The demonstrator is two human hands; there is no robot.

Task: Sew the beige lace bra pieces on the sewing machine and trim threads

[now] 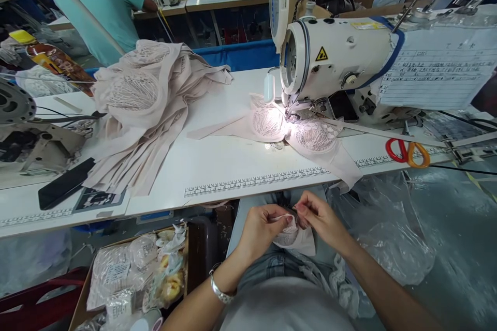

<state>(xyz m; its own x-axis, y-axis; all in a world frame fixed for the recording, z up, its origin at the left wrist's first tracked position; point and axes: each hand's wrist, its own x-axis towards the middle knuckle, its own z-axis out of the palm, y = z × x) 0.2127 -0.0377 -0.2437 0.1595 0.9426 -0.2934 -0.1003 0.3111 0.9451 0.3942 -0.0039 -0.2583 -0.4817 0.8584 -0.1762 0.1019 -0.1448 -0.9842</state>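
My left hand (261,228) is closed on a pale pink lace bra piece (301,240) above my lap, thumb against the lace. At the piece's upper edge, the fingertips of my right hand (321,220) are pinched together; whatever is between them is too small to make out. A pale pink lace bra (314,136) lies across the table under the lit needle of the sewing machine (334,57), one wing hanging over the front edge.
Left of the machine, pale pink bras (135,98) are piled beside a black phone (66,183) and a bottle (54,59). Scissors (407,152) lie at the right. A box (83,289) of wrapped bundles stands below the table (233,165). A person in a teal shirt (97,10) is behind.
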